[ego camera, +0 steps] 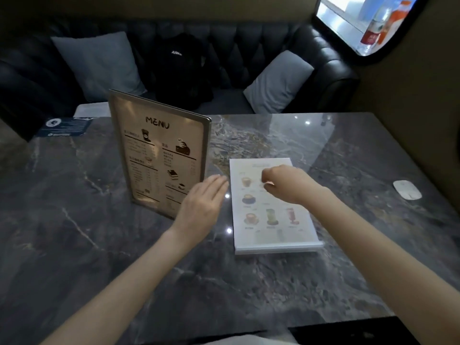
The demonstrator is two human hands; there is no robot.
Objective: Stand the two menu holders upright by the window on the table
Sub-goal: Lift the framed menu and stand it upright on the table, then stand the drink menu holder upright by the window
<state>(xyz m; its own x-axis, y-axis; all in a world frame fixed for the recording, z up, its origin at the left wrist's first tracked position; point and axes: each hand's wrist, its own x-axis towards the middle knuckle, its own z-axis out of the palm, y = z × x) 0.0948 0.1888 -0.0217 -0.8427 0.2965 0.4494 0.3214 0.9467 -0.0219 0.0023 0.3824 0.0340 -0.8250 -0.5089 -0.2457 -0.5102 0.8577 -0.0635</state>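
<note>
A metal-framed menu holder [159, 150] headed "MENU" stands upright on the dark marble table [99, 245], left of centre. A clear acrylic menu holder [273, 220] with drink pictures lies flat to its right, its base towards me. My left hand [201, 207] hovers flat with fingers apart just in front of the standing holder's right lower corner, holding nothing. My right hand [286, 183] is above the upper part of the flat holder, fingers curled down onto it; whether they grip it is unclear.
A window [368, 23] with bottles behind it is at the upper right. A white oval object [407, 190] lies near the table's right edge. A dark card [64, 127] rests at the far left corner. A black sofa with two grey cushions and a black backpack [179, 70] stands behind.
</note>
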